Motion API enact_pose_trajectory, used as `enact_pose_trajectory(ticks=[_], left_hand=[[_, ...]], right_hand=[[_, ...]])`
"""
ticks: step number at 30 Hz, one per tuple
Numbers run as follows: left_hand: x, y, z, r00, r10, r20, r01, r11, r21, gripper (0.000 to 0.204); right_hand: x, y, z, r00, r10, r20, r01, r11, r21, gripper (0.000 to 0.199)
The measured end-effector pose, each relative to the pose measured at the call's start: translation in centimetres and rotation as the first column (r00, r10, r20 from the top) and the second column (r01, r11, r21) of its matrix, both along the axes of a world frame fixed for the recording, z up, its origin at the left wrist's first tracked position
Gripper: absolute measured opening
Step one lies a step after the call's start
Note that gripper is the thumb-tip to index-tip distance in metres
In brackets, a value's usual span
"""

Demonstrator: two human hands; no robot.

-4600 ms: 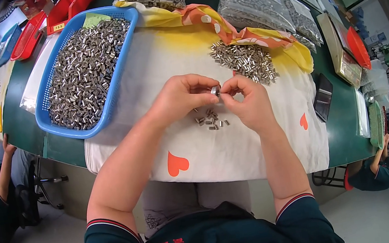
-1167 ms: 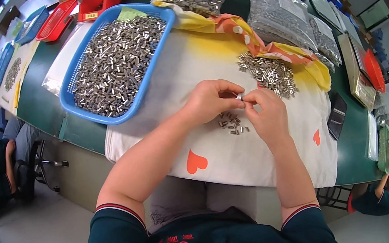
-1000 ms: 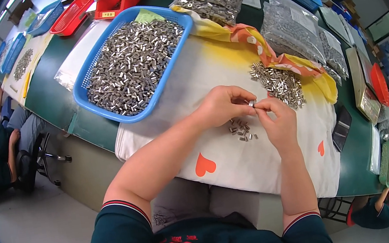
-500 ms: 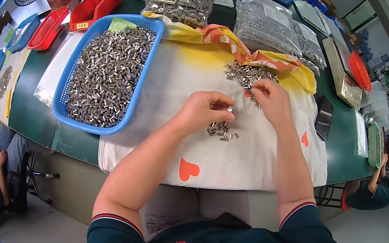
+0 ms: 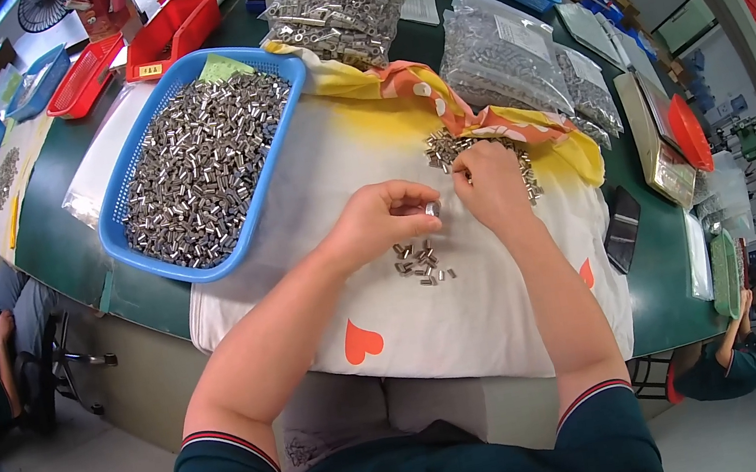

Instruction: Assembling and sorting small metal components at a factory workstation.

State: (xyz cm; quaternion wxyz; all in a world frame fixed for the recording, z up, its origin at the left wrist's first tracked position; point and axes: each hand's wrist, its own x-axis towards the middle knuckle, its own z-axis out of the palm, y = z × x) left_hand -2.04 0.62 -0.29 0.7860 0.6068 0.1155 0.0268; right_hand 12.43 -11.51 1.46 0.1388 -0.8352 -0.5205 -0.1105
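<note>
**Handwork over a white cloth [image 5: 470, 330]**

At left, a blue basket [image 5: 193, 271] is filled with metal cylinders [image 5: 201, 165]. A shiny metal piece [image 5: 433, 210] is pinched in the left hand [image 5: 371, 224], near loose cylinders [image 5: 417, 261]. The right hand [image 5: 493, 184] is curled at a cylinder pile [image 5: 443, 150]; whether anything is gripped cannot be told.

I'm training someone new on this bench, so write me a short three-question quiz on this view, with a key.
1. Where is the person's right hand?
A) on a red plastic tray
B) at the larger loose pile of small silver metal cylinders
C) on the grey trousers

2. True or false: the left hand holds a small shiny silver metal piece.

3. Is the blue perforated plastic basket to the left or right of both hands?

Key: 1. B; 2. True; 3. Left.
</note>
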Motion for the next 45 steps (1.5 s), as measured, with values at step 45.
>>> enact_pose_trajectory(ticks=[45], left_hand=[[-0.2,-0.4,0.4,0.999,0.031,-0.011,-0.031,0.999,-0.016,0.029]], right_hand=[[-6.4,-3.0,0.7,0.851,0.189,-0.491,0.064,0.889,0.454,0.008]])
